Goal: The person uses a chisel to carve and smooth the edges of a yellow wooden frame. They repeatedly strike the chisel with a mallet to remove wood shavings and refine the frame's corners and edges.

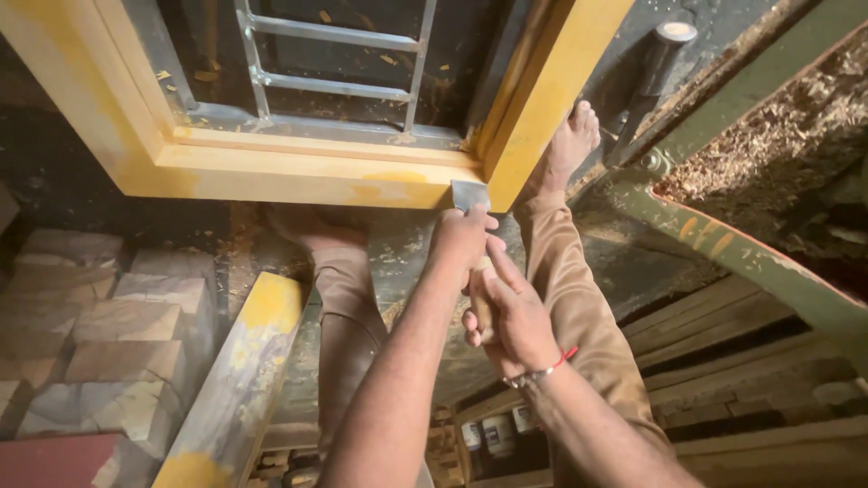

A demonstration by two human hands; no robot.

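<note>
Head view: the left hand (461,237) clenches the upper part of a scraper (470,195), whose metal blade presses against the lower corner of a yellow wooden frame (298,176). The right hand (511,312) wraps its grip around the scraper's handle just below. A yellow-stained plank (237,380) leans beside stacked wood blocks (127,343).

Metal scraper (469,195), wooden handle, blade edge against yellow frame (298,176) corner.

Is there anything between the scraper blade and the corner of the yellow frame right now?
Nothing visible. The scraper blade sits right at the yellow frame's lower corner, gripped by the left hand and right hand together.
</note>
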